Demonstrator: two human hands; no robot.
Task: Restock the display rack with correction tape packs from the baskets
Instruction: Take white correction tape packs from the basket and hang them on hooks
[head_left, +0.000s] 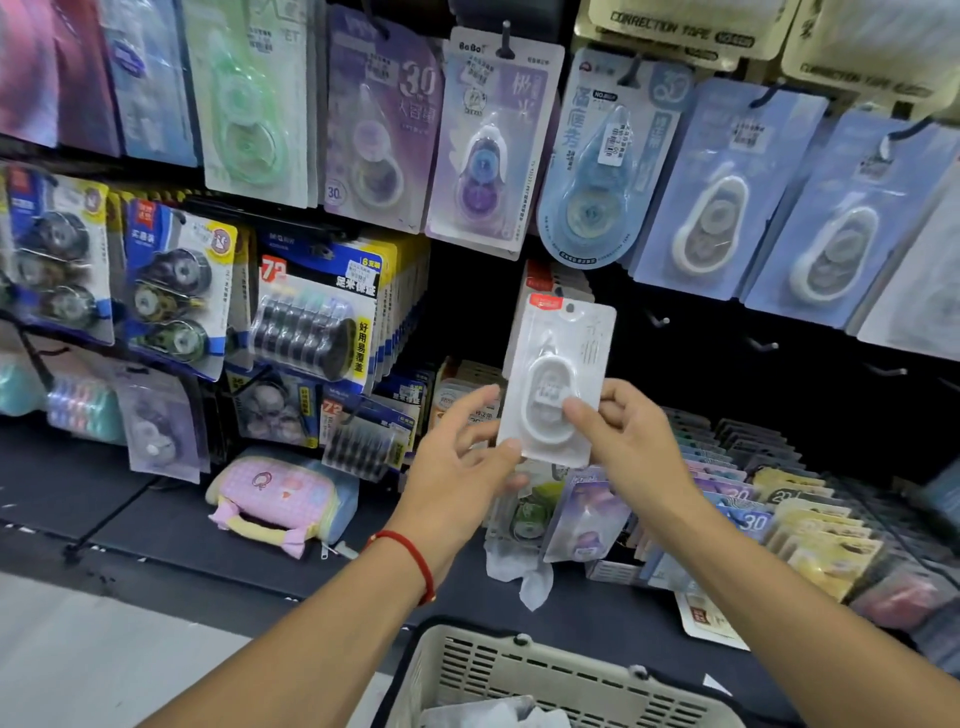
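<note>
One head-worn view looks forward and down, close to the display rack (675, 322), its shelf below.

Two hands are in view, the left hand (457, 457) and the right hand (623, 441), and together they hold one white correction tape pack (558, 379). One beige basket (467, 670) stands at the bottom. One pink pouch (275, 496) lies on the shelf. Three bare hooks (763, 344) stick out. The hanging packs are too many to count.
</note>
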